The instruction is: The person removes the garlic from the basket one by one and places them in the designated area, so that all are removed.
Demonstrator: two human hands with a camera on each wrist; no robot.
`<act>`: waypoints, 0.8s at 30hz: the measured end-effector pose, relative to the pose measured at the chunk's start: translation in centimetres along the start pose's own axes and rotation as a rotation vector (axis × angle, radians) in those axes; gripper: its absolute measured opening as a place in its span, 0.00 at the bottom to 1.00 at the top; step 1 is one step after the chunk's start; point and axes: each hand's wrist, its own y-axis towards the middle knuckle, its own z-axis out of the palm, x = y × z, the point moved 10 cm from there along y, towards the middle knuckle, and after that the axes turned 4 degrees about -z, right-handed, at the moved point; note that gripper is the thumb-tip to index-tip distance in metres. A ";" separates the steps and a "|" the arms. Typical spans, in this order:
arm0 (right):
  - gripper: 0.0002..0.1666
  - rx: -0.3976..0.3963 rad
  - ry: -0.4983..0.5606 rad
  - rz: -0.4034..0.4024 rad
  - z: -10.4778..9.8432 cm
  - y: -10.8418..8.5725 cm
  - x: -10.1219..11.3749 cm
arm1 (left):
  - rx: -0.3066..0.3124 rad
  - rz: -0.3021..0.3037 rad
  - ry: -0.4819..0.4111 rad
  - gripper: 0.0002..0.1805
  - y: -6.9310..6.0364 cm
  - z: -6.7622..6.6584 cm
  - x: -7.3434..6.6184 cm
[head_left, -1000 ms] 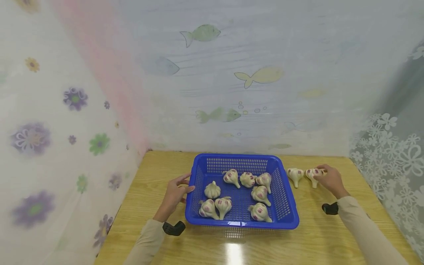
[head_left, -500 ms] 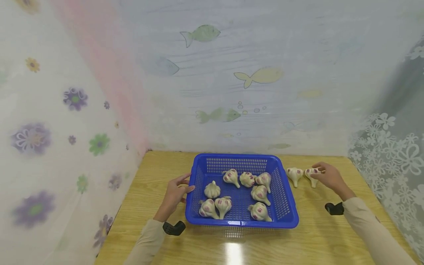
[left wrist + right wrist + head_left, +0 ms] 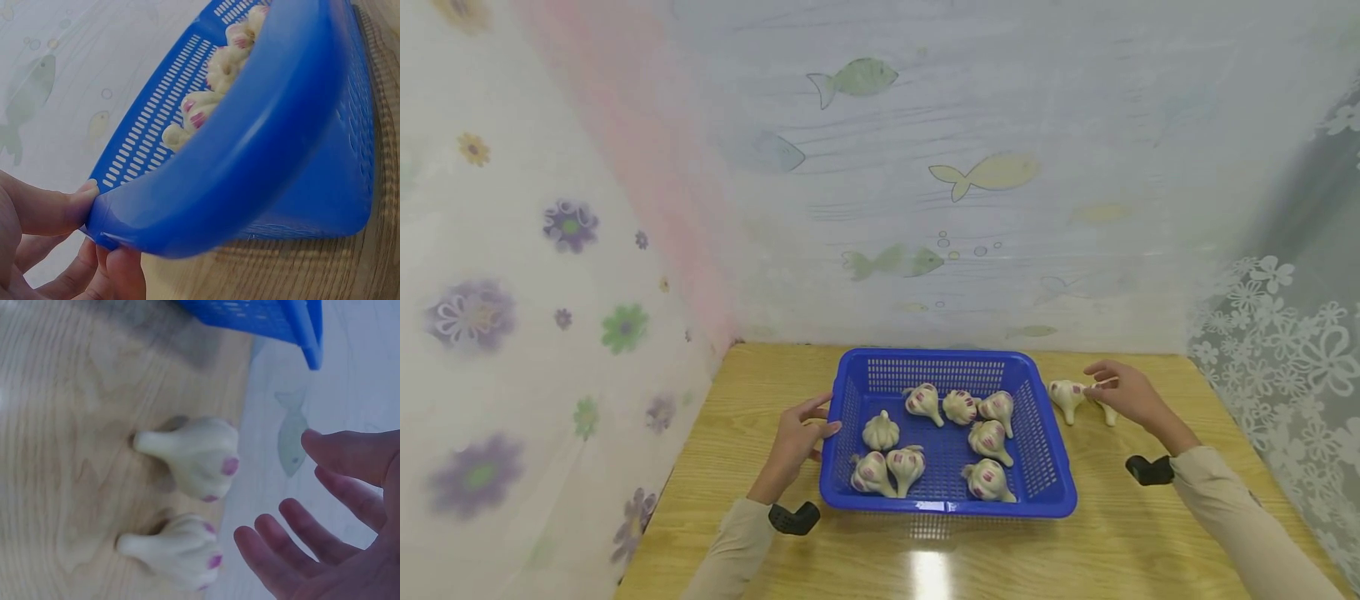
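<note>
A blue perforated plastic basket point(image 3: 947, 507) stands on the wooden table, with several white, purple-marked garlic bulbs point(image 3: 987, 479) inside. My left hand point(image 3: 793, 442) grips its left rim; in the left wrist view the thumb lies on top and fingers curl below the rim point(image 3: 219, 200). Beyond the basket's right side, two garlic bulbs lie side by side on the table. My right hand point(image 3: 1127, 396) hovers over them, fingers spread and holding nothing. In the head view it partly covers the right bulb point(image 3: 1108, 412); the left bulb point(image 3: 1066, 398) is mostly visible.
The wooden table point(image 3: 760, 375) meets a pale wall point(image 3: 880, 308) with painted fish behind the basket. A flowered covering point(image 3: 535, 358) rises along the left, and a lace-patterned sheet point(image 3: 1270, 333) hangs at the right. Each wrist carries a black device point(image 3: 793, 518).
My right hand has let go of the right garlic bulb, lifted, and shifted left toward the other loose bulb. The left hand and the basket stay in place.
</note>
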 end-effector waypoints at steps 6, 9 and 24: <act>0.25 0.031 0.024 -0.018 0.6 0.4 1.5 | -0.001 0.003 0.004 0.28 -0.1 0.0 0.0; 0.24 0.037 0.039 -0.038 0.7 0.6 2.1 | 0.001 0.006 0.004 0.28 -0.1 0.0 0.0; 0.23 0.076 0.093 -0.061 1.8 1.0 5.8 | 0.008 0.000 -0.023 0.28 0.2 0.0 0.3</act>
